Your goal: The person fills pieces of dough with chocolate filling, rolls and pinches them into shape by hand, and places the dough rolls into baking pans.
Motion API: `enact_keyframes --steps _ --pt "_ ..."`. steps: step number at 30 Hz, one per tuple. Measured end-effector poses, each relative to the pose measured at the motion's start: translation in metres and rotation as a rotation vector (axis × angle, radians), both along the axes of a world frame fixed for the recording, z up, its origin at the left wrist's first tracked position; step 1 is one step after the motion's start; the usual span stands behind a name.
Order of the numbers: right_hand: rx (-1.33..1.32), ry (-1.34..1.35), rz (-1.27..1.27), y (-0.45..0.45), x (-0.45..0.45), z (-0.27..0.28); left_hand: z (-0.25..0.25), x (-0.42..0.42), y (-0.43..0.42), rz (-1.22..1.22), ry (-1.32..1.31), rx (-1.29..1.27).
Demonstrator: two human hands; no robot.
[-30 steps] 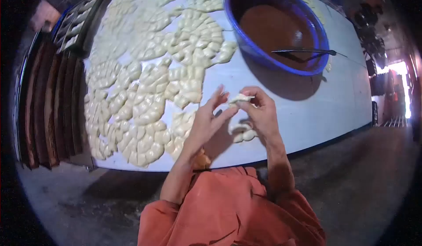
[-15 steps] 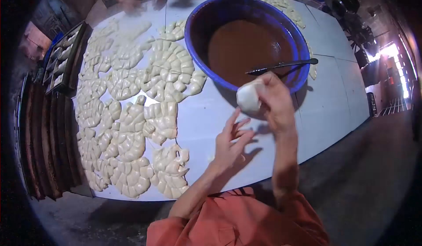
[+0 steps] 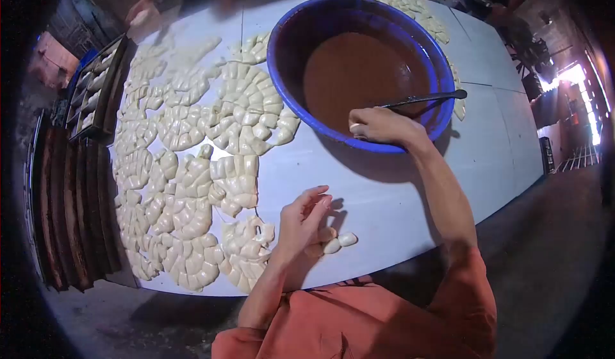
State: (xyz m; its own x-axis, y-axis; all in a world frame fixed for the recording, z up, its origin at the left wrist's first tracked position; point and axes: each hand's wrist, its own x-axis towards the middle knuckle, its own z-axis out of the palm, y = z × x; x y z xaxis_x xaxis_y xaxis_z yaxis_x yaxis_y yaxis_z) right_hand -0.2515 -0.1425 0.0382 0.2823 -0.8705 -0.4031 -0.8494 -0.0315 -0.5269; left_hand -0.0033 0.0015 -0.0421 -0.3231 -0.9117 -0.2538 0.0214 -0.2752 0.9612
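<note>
The scene was viewed from the person's head, with the camera faced forward and steeply down across the white table (image 3: 359,199). The red clothing (image 3: 346,320) was caught close at the bottom edge, the blue basin (image 3: 320,130) was framed beyond, and the wide view was ringed by dark corners.

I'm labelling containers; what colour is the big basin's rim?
Blue, showing best in the current head view.
</note>
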Motion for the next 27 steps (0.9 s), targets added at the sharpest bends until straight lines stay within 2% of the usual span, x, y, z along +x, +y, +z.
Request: enact_keyframes --steps 3,5,6,9,11,14,17,19,21,22,24,27 --pt "-0.001 -0.090 -0.072 0.002 -0.003 0.002 0.005 -0.009 -0.006 -0.061 -0.030 -0.066" --pt "0.290 -1.022 -0.415 0.011 -0.004 0.014 0.011 -0.017 -0.015 -0.087 -0.016 -0.079" --pt "0.263 -1.139 -0.391 0.017 -0.002 0.020 0.014 -0.024 -0.018 -0.070 0.080 -0.056" --pt "0.182 -1.229 -0.497 0.043 0.020 0.036 0.045 -0.044 -0.027 -0.032 0.244 0.040" --pt "0.177 -1.290 -0.493 0.060 0.028 0.021 0.056 -0.051 -0.029 0.077 0.644 0.224" --pt "0.112 -1.451 -0.614 0.096 0.048 0.016 0.052 -0.041 -0.022 0.060 0.733 0.275" --pt "0.105 -1.436 -0.619 0.127 0.059 -0.004 0.032 -0.024 -0.015 0.143 0.676 0.274" --pt "0.092 -1.323 -0.597 0.142 0.062 -0.017 0.026 -0.010 -0.012 0.203 0.661 0.284" --pt "-0.213 -1.047 -0.457 0.159 0.083 -0.025 0.018 0.001 -0.009 0.232 0.563 0.270" --pt "-0.208 -1.050 -0.456 0.163 0.093 -0.024 0.015 0.005 -0.006 0.250 0.465 0.255" --pt "-0.688 -0.420 -0.322 0.169 0.111 -0.019 0.015 0.009 -0.001 0.250 0.417 0.209" --pt "-0.583 -0.584 -0.443 0.174 0.125 -0.036 0.014 0.010 0.004 0.258 0.334 0.098"
